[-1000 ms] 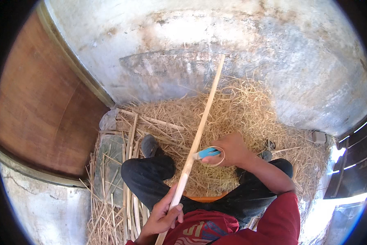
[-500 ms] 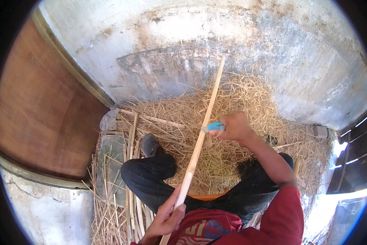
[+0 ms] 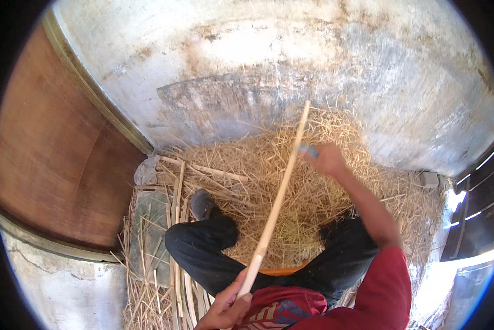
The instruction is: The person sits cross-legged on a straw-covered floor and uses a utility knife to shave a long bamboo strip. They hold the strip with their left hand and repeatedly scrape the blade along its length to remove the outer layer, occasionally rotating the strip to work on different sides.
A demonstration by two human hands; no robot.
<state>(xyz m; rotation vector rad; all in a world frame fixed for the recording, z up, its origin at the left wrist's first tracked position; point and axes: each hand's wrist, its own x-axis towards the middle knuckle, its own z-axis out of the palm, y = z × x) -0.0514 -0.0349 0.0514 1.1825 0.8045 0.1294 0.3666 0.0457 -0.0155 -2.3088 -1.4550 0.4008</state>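
A long pale wooden strip [image 3: 277,210] slants up and away from my lap toward the wall. My left hand [image 3: 228,305] is closed round its near end, with the thumb on top. Farther along, my right hand [image 3: 330,161] grips a utility knife [image 3: 308,150] with a blue handle, blurred by motion. The knife's front end meets the strip's right side in its upper part; the blade itself is too smeared to make out.
Thin shavings [image 3: 335,129] lie heaped over the floor as far as the wall [image 3: 258,55]. Several wooden strips [image 3: 176,220] rest left of my bent leg, beside a flat grey slab [image 3: 149,220]. A brown door panel [image 3: 65,143] stands at the left. A small grey block [image 3: 429,179] sits at the right.
My right hand and the knife have moved up along the strip, away from me. The strip's far end has come lower and slightly right, and my left hand has shifted a little down and right.
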